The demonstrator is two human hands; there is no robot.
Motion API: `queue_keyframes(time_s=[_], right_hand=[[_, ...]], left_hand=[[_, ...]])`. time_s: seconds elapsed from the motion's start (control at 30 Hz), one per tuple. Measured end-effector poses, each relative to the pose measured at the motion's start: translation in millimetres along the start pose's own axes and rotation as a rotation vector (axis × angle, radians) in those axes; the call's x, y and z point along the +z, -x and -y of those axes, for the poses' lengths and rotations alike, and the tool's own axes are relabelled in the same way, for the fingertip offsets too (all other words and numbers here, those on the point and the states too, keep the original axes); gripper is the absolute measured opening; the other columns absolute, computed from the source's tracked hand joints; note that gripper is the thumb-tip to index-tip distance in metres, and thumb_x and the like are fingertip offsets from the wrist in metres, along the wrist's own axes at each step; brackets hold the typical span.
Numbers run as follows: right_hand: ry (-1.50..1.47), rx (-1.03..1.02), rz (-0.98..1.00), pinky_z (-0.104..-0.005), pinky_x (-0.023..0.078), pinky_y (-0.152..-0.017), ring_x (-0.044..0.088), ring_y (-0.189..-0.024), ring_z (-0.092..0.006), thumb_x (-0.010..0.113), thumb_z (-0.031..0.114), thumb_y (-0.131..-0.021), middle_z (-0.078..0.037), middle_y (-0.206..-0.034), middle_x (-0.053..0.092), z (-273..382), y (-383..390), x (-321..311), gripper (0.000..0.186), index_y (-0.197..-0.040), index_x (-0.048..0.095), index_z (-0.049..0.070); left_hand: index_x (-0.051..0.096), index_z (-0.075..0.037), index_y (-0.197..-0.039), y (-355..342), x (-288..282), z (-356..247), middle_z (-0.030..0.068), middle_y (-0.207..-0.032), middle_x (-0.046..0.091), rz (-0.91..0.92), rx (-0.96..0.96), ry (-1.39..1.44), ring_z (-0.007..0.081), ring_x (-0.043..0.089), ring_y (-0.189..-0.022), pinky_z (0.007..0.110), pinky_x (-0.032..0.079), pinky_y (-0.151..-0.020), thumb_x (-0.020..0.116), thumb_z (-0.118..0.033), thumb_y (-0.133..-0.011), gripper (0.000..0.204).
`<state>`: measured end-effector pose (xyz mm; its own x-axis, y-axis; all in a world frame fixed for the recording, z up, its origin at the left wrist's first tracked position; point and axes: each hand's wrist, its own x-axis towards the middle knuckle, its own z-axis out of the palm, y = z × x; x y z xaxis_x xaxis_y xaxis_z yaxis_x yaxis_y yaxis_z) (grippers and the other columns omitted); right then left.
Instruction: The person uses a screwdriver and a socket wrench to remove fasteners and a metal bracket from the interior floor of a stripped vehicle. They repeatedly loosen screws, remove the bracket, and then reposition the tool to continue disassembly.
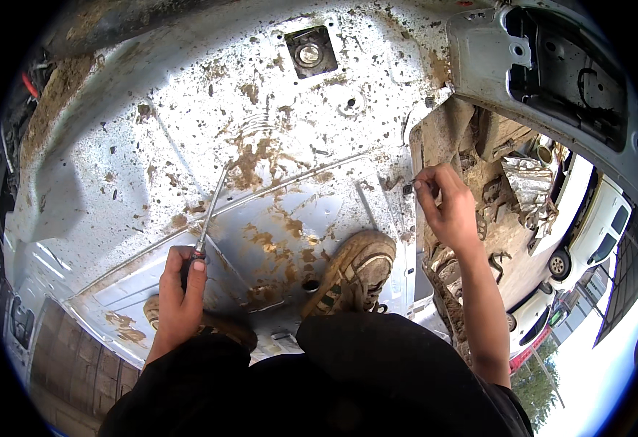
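Note:
My left hand is closed round the dark handle of a screwdriver. Its long metal shaft points up and away over the dirty white car floor panel, the tip near a brown mud patch. Over the panel's right edge, my right hand has thumb and forefinger pinched together. A small dark piece, perhaps a clip, shows right at those fingertips; whether it is held or sits on the panel is hard to tell.
Two muddy shoes stand on the panel. A square opening lies at the far side. Beyond the right edge is dirt ground with scrap metal, and parked white cars. A grey body frame rises at upper right.

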<state>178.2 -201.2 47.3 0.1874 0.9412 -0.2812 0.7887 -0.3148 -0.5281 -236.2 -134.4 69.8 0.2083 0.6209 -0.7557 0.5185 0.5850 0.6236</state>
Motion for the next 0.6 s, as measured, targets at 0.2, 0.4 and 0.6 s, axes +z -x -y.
queue_keyframes(time_s=[0.2, 0.4, 0.6], right_hand=[[0.117, 0.370, -0.118, -0.0358, 0.049, -0.064, 0.063, -0.069, -0.0246, 0.065, 0.011, -0.085, -0.011, -0.092, 0.065, -99.2, 26.0, -37.4, 0.010, -0.094, 0.065, 0.006], [0.033, 0.296, -0.122, -0.0331, 0.052, -0.070, 0.065, -0.082, -0.0238, 0.062, 0.007, -0.087, -0.011, -0.112, 0.061, -122.7, 28.5, -14.4, 0.012, -0.098, 0.066, 0.003], [-0.071, 0.286, 0.131, -0.0381, 0.051, -0.081, 0.064, -0.093, -0.0287, 0.049, -0.012, -0.077, -0.011, -0.119, 0.059, -112.1, 10.4, 0.9, 0.043, -0.112, 0.061, 0.008]], left_hand=[[0.052, -0.001, -0.102, -8.3, 6.1, 0.1, 0.0042, -0.081, 0.053, 0.033, 0.083, -0.103, 0.0104, 0.045, -0.074, 0.026, 0.040, -0.068, 0.052, -0.013, -0.098, 0.013], [0.054, 0.002, -0.108, -24.9, 11.0, -23.6, 0.0150, -0.091, 0.064, 0.065, 0.249, -0.378, 0.0241, 0.062, -0.081, 0.033, 0.048, -0.075, 0.058, -0.010, -0.093, 0.019], [0.055, -0.001, -0.111, -33.6, 16.7, -25.6, 0.0162, -0.096, 0.067, 0.085, 0.383, -0.538, 0.0339, 0.066, -0.083, 0.037, 0.051, -0.074, 0.062, -0.010, -0.091, 0.024]])
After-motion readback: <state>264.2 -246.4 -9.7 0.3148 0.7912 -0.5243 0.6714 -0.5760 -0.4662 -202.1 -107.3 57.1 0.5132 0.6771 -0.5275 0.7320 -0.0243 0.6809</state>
